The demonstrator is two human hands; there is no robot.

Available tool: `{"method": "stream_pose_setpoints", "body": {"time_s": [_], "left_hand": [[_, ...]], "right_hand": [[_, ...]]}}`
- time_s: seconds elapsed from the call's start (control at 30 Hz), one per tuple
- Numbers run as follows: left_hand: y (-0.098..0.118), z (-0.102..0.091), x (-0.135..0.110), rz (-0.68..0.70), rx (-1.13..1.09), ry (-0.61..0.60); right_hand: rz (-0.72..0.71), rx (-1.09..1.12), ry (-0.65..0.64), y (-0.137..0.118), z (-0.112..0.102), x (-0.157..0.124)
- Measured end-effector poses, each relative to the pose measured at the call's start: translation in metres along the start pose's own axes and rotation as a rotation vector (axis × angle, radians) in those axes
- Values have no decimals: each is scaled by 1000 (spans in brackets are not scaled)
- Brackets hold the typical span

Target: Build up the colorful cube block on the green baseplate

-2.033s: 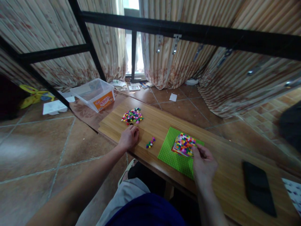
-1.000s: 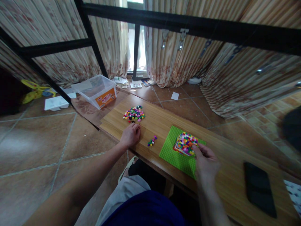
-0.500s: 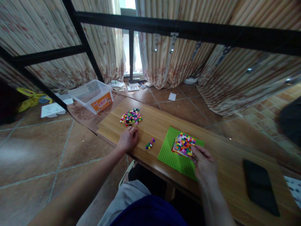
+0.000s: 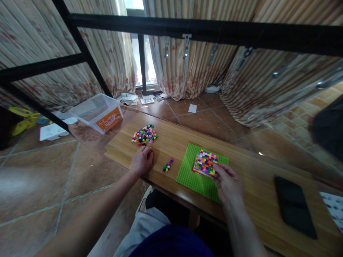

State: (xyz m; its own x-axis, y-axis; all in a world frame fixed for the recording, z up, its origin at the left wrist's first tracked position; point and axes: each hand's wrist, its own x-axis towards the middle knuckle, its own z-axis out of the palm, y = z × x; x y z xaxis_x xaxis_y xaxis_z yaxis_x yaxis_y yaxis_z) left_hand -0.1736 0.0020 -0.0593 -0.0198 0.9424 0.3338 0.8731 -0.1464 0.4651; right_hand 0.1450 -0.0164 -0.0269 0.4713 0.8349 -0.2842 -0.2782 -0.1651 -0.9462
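Note:
A green baseplate [image 4: 189, 175] lies on the wooden table [image 4: 249, 185] and carries a square block of many-coloured small bricks [image 4: 205, 162]. My right hand [image 4: 227, 184] rests at the block's near right corner with thumb and fingers pinched together against its edge. My left hand [image 4: 141, 160] lies curled on the table just below a loose pile of coloured bricks [image 4: 144, 135]. A short cluster of several small bricks [image 4: 167, 165] sits between my hands.
A black phone [image 4: 293, 206] lies on the table's right side, with a printed sheet [image 4: 335, 210] at the far right edge. On the tiled floor stand a clear plastic bin [image 4: 96, 112] and scattered papers. A black metal frame [image 4: 187, 30] crosses overhead before striped curtains.
The view has drifted slightly, shifting everything a little leftward in frame. My right hand stays at the block's corner with small finger motions; my left hand keeps its place by the pile.

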Motion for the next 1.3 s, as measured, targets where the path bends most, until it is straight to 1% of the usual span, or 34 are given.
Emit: {"method": "stream_pose_setpoints", "body": {"time_s": [0.23, 0.43, 0.53, 0.67, 0.77, 1.1, 1.2, 1.3], "left_hand": [[0, 0, 1, 8, 6, -5], [2, -1, 0, 10, 18, 5], [1, -1, 0, 17, 18, 7], [-1, 0, 1, 12, 23, -16], [0, -1, 1, -3, 28, -29], [1, -4, 4, -28, -34, -20], [8, -5, 7, -77, -73, -2], [26, -5, 9, -86, -148, 50]], "right_hand": [[69, 57, 38, -8, 8, -6], [128, 73, -4, -12, 9, -7], [133, 84, -21, -12, 9, -7], [142, 124, -5, -10, 10, -8], [145, 166, -24, -8, 12, -9], [96, 224, -77, -1, 12, -8], [86, 215, -88, 0, 11, -8], [64, 202, -92, 3, 7, -8]]}}
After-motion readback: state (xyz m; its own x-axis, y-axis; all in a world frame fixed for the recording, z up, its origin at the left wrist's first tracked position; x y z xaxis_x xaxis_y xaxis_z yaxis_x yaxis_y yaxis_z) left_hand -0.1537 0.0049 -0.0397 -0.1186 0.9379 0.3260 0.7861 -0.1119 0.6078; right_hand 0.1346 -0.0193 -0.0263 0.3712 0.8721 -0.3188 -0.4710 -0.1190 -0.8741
